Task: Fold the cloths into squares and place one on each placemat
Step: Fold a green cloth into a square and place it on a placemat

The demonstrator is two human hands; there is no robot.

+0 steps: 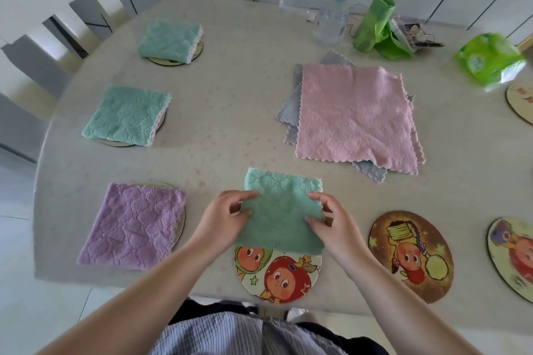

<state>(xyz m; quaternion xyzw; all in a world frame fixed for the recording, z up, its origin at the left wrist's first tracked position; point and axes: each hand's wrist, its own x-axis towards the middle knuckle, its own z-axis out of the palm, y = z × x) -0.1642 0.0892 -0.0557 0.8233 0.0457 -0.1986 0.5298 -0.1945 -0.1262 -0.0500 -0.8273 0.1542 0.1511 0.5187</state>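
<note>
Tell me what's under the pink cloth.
Grey cloth lies under the pink cloth, showing at its left, top and bottom edges. How many grey cloths there are, and whether anything else is beneath, stays covered.

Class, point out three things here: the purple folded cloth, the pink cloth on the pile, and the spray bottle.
purple folded cloth [132, 223], head view, middle of its top face.
pink cloth [354, 115], head view, centre of its flat surface.
spray bottle [331, 20], head view, on its clear body.
</note>
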